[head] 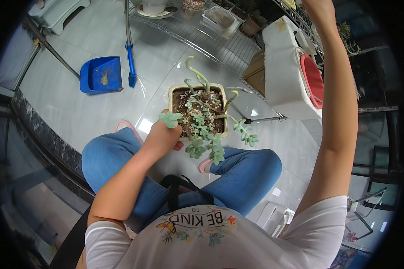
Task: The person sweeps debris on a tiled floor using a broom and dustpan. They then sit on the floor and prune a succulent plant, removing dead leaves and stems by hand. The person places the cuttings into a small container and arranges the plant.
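A square, cream-rimmed plant pot (pixel 226 129) filled with dark soil stands before me, between my knees. Succulent stems with pale green rosettes (pixel 216 148) trail over its near and right sides. My left hand (pixel 168 131) grips the pot's left wall near the front corner, and a small rosette (pixel 170 119) lies against its knuckles. My right arm is stretched far up to the right; the right hand (pixel 318 6) shows only in part at the top edge, near the wire shelf, and its fingers are out of the picture.
A blue dustpan (pixel 87 75) and blue brush (pixel 131 65) are on the tiled floor at the left. Beyond the pot runs a wire shelf (pixel 188 42) with potted plants. At the right stand a white foam box (pixel 279 74), a red basin (pixel 311 80) and a cardboard box (pixel 256 72).
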The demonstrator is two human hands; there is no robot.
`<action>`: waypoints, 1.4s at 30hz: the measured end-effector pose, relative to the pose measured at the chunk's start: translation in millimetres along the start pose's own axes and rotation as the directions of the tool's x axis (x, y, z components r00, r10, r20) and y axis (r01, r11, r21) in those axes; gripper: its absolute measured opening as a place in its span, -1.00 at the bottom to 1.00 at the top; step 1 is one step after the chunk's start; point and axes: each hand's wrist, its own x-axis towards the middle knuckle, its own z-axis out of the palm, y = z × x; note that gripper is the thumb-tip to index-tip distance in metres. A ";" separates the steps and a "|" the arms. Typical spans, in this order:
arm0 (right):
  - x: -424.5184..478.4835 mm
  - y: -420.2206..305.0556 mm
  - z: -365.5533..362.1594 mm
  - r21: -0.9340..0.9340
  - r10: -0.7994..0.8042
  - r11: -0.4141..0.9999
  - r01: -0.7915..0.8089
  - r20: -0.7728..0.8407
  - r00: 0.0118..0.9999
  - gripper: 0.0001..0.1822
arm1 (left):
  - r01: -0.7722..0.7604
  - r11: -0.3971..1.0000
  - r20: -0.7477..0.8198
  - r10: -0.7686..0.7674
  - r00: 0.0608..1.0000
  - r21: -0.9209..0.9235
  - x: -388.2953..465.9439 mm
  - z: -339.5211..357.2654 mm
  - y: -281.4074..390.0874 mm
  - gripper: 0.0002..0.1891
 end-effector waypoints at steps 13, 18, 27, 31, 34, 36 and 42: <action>-235.3 -18.7 7.2 0.636 0.260 0.494 -0.594 0.543 0.798 -0.87 | 0.104 0.984 0.047 -0.098 0.994 -0.142 18.6 1.0 -28.7 -0.68; -300.0 -16.8 45.6 0.584 0.275 0.242 -0.775 0.724 0.632 -0.78 | 0.152 0.956 -0.016 -0.161 0.987 -0.252 15.6 4.2 -22.9 -0.66; -325.0 -36.9 64.8 0.650 0.043 0.497 -0.575 0.643 0.764 -0.77 | 0.162 0.982 -0.010 -0.164 0.986 -0.094 19.7 10.4 -26.9 -0.70; -325.0 -44.5 56.6 0.663 0.091 0.424 -0.618 0.647 0.757 -0.79 | 0.071 0.977 -0.008 -0.074 0.997 -0.202 14.6 15.2 -27.3 -0.67; -328.3 -45.5 53.8 0.679 0.072 0.438 -0.588 0.626 0.777 -0.75 | 0.023 0.970 -0.021 -0.029 0.999 -0.242 11.7 17.7 -31.1 -0.62; -332.0 -44.2 55.1 0.719 0.041 0.426 -0.550 0.591 0.805 -0.69 | 0.051 0.978 -0.026 -0.057 0.998 -0.204 11.9 17.4 -35.5 -0.59; -336.2 -49.3 54.0 0.741 0.056 0.397 -0.542 0.570 0.820 -0.69 | 0.048 0.959 -0.059 -0.067 0.996 -0.279 12.8 17.8 -43.3 -0.57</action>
